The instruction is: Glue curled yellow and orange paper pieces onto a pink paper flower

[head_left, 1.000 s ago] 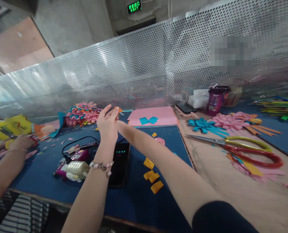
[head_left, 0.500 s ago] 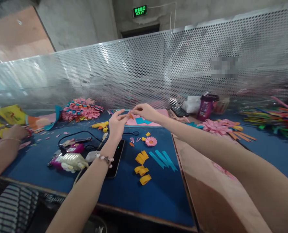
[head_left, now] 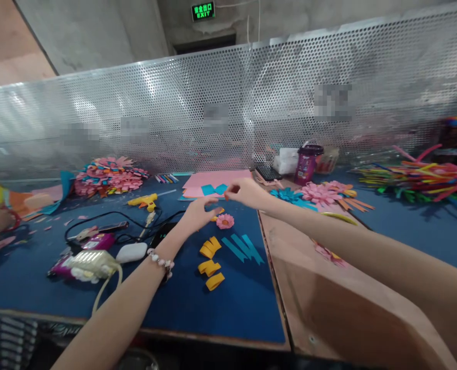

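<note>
Right hand (head_left: 249,195): fingertips pinched on a small orange piece (head_left: 226,196), apparently paper, its form too small to read, held just beyond the small pink paper flower (head_left: 225,221). Left hand (head_left: 198,213): thumb and fingers parted, nothing visible between them, left of that flower. Small pink paper flower: one, petals spread around an orange-yellow centre, lying on the blue tabletop (head_left: 247,318); by its look, made up. Yellow paper strips (head_left: 210,247): several, curled, in three small groups on the near side of the flower, loose. Blue paper strips (head_left: 247,248): a few, flat, nearer and to the right of the flower, unattached. Blue paper pieces (head_left: 208,190): beyond the flower, on pink paper sheets (head_left: 232,178), apparently not made up. Yellow glue gun (head_left: 146,201): left of and beyond the flower, laid down, in neither hand. Blue paper flower (head_left: 286,195) and larger pink paper flowers (head_left: 321,193): right of and beyond the small one, petals formed, seemingly well advanced. Fringed paper heap (head_left: 110,178): far left of and beyond the flower, completeness not discernible.
</note>
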### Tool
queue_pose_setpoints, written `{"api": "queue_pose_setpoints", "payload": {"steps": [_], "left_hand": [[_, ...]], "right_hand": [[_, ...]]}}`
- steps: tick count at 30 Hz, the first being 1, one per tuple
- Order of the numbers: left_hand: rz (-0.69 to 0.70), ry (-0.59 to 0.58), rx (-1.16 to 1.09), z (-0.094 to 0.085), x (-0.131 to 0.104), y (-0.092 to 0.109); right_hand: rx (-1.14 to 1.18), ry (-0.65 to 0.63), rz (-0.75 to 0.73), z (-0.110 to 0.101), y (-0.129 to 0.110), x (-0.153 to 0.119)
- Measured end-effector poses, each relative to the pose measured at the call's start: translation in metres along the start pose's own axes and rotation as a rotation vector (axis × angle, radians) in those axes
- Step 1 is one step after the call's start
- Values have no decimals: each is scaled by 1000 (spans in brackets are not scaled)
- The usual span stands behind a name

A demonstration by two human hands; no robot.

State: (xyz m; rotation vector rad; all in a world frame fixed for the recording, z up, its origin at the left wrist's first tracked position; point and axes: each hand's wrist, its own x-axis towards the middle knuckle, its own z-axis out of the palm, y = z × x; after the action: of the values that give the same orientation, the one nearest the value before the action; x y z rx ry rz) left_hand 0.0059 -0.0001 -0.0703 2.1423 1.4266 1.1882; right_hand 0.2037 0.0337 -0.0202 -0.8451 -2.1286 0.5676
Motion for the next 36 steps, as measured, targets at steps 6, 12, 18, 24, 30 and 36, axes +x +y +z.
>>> {"api": "queue_pose_setpoints", "payload": {"steps": [6, 12, 18, 24, 30, 36], "left_hand": [[82, -142, 356, 14, -4, -6], [-57, -198, 219, 8, -4, 10], [-9, -166, -60, 6, -7, 14], [156, -150, -19, 4, -10, 28], [268, -167, 201, 0, -14, 37], [288, -98, 143, 0, -17, 41]], "right_hand": [[107, 219, 165, 1, 11, -40], [216, 406, 278, 24, 29, -64], [270, 468, 226, 28, 25, -71], [291, 463, 195, 30, 8, -83], [278, 399, 132, 33, 3, -87], [210, 381, 61, 32, 0, -89]]}}
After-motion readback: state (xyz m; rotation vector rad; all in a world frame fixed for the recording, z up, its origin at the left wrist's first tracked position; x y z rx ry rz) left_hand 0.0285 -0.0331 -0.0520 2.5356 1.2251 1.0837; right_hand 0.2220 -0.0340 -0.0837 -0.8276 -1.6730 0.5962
